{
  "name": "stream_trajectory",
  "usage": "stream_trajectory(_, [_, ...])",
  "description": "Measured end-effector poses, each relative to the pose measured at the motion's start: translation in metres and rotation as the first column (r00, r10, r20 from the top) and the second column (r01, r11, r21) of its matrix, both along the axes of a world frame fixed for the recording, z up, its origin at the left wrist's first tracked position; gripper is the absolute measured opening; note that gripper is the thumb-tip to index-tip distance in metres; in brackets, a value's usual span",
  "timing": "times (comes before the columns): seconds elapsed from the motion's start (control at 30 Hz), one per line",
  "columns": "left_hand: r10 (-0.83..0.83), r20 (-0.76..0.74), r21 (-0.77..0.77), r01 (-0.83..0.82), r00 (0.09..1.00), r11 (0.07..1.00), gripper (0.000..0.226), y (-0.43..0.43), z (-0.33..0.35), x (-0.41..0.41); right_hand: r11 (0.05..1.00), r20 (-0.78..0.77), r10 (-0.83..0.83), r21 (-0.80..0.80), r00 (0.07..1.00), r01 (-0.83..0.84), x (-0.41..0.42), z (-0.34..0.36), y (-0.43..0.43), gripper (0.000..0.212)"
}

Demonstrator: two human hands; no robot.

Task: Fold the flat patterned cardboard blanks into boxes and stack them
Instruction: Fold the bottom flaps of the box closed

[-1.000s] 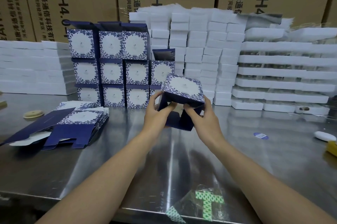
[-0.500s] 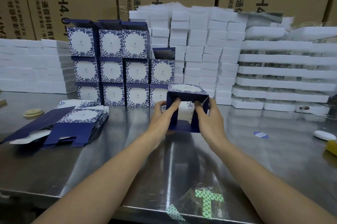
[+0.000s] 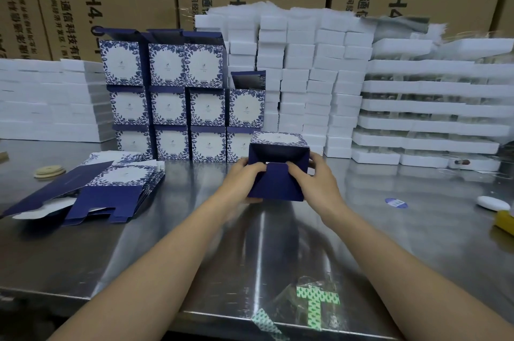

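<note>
Box (image 3: 278,154) is sitting on the steel table (image 3: 167,243) dead centre, at 12 o'clock from the person, half built. The patterned side is up and the open end points back toward 6 o'clock, so its run-through axis goes 12 to 6. The navy flap (image 3: 275,186) hinges off the bottom edge and leans up across that opening, not fully in yet.

Left hand (image 3: 243,178) is wrapped round the box's 9 o'clock side and right hand (image 3: 319,182) round the 3 o'clock side. Both have their fingers curled on it, with thumbs up at the flap's top edge. Pretty symmetrical, so neither hand is really closer.

My guess is the next bit is shoving that flap toward 12 so it tucks inside. Since the push goes along the box's axis, both hands need to brace the sides or it'll just slide away.

Stack of finished boxes (image 3: 178,107) is at roughly 11 o'clock from the box, so closer to the left hand. Pile of flat blanks (image 3: 119,187) is out at 9 o'clock.
</note>
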State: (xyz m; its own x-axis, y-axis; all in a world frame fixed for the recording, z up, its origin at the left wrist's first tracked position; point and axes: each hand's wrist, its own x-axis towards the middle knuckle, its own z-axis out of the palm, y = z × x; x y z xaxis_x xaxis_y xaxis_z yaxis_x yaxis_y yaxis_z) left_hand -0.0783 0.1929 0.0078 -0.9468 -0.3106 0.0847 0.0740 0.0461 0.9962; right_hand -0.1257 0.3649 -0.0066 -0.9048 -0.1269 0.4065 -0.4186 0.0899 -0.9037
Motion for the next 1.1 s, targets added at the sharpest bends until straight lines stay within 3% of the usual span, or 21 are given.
stream_trajectory(0.13, [-0.044,-0.005,0.195,0.044,0.999,0.980,0.035,-0.003,0.001,0.004,0.996,0.076,0.089,-0.029,0.993,-0.087,-0.001,0.002,0.000,0.043])
stream_trajectory(0.23, [-0.116,-0.062,0.207,0.127,0.991,0.970,0.026,-0.009,-0.002,0.009,0.982,0.059,0.186,-0.047,0.981,-0.183,0.002,0.004,0.000,0.044])
stream_trajectory(0.33, [-0.177,-0.143,0.182,0.202,0.974,0.962,0.037,-0.010,-0.002,0.007,0.970,-0.039,0.243,0.004,0.969,-0.243,0.007,0.003,-0.001,0.043])
stream_trajectory(0.43, [-0.188,-0.231,0.130,0.221,0.955,0.967,0.055,-0.010,-0.002,0.001,0.985,-0.113,0.165,0.066,0.980,-0.158,0.005,0.001,-0.001,0.043])
stream_trajectory(0.67, [-0.107,-0.303,-0.024,0.104,0.947,0.994,0.052,-0.007,-0.007,-0.001,0.996,-0.180,0.075,0.070,0.981,-0.064,0.005,0.002,0.000,0.047])
stream_trajectory(0.97, [-0.038,-0.356,-0.097,0.003,0.934,0.995,0.060,-0.006,-0.007,0.000,0.998,-0.175,0.031,0.058,0.984,-0.021,0.005,0.002,0.001,0.037])
stream_trajectory(1.03, [-0.047,-0.346,-0.065,0.026,0.937,0.998,0.058,-0.006,-0.004,0.002,0.996,-0.107,0.090,0.006,0.990,-0.090,0.008,0.005,0.001,0.030])
stream_trajectory(1.1, [-0.058,-0.300,0.009,0.064,0.952,0.998,0.062,-0.005,0.001,0.006,0.984,0.013,0.154,-0.089,0.988,-0.153,0.010,0.011,0.001,0.038])
